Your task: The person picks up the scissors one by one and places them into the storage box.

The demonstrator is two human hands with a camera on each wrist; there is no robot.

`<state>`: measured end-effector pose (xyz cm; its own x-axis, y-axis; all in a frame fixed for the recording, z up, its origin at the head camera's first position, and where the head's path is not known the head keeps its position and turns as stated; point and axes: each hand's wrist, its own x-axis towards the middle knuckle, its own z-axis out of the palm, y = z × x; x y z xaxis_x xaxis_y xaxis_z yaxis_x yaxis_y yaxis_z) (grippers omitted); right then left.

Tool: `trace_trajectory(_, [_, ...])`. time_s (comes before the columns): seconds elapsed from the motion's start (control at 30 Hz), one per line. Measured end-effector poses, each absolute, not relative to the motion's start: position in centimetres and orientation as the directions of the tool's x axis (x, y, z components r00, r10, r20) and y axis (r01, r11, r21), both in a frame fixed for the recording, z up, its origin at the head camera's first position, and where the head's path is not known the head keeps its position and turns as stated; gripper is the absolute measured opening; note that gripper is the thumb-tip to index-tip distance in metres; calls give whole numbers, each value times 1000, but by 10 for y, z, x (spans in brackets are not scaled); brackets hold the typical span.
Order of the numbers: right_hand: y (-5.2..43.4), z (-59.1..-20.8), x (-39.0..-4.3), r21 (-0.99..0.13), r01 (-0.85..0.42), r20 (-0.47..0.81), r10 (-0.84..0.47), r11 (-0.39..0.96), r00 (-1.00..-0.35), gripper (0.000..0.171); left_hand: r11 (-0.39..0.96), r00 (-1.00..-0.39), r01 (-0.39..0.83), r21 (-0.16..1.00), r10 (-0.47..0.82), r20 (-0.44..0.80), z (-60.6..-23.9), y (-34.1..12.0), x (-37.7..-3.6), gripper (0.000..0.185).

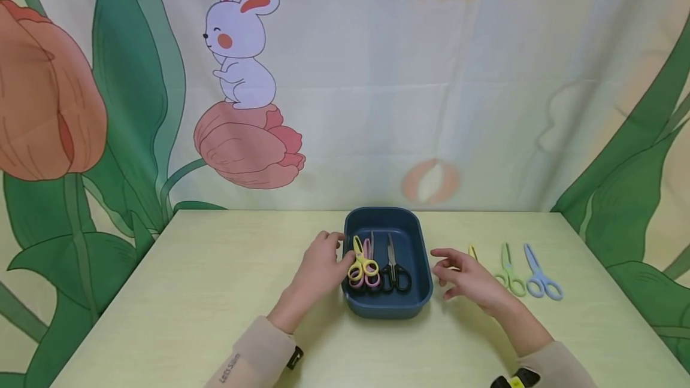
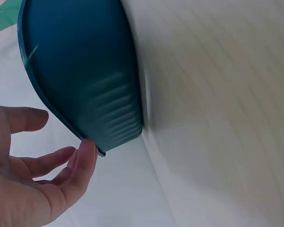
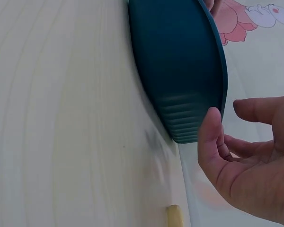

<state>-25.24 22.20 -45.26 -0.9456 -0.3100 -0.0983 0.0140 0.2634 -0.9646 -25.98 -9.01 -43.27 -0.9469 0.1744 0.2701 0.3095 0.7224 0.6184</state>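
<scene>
A dark blue tray stands mid-table and holds yellow scissors, pink scissors and black scissors. My left hand lies against the tray's left side with its fingers relaxed. In the left wrist view one fingertip touches the tray's rim. My right hand hovers just right of the tray, fingers spread and holding nothing. In the right wrist view its thumb is close to the tray wall. Another pair of yellow scissors lies partly hidden behind the right hand.
Green scissors and blue scissors lie on the pale wooden table to the right of the right hand. A printed cloth backdrop with a rabbit hangs behind the table's far edge.
</scene>
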Motion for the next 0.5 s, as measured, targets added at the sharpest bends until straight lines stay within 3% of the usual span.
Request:
trace_trajectory(0.3, [227,-450,-251,-964,8,-94,-314,267,-945,53,615,-974,225,756,164,157,-438,-99,-267,45])
trace_trajectory(0.5, [232,-450,-251,-959,4,-97,-319,282,-943,53,455,-990,82,887,142,19,-438,-102,-269,45])
